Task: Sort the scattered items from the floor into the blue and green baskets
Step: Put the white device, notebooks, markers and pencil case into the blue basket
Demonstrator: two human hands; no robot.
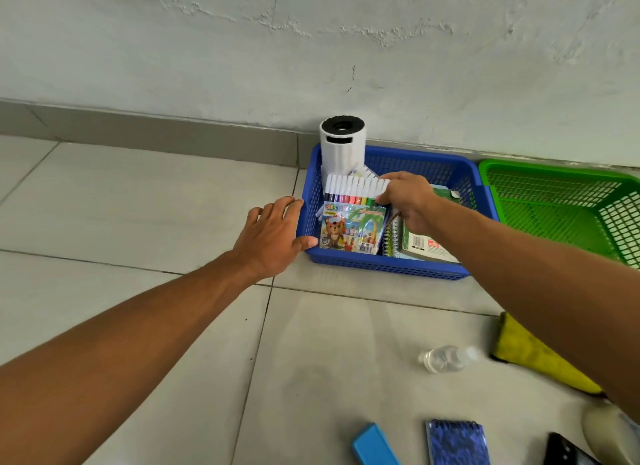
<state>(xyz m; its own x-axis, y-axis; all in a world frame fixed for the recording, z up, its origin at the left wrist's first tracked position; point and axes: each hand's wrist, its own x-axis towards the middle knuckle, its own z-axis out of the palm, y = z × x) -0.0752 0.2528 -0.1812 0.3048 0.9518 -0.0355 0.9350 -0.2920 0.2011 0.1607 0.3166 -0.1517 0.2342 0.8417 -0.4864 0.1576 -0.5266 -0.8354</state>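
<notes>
A: Blue basket (388, 265) — left hand (273, 234) lies flat-fingered against its near-left corner, steadying. Right hand (408, 200) pinches the marker pack (349, 191), which stands inside the basket, just left of that hand.

B: Step?

A: Placing markers, I judge. Next: let go, pull back toward the bottle (446, 358), cloth (519, 350) and notepad (457, 442) lying nearer the body. Green basket (554, 205), right of the right hand, looks bare.
</notes>
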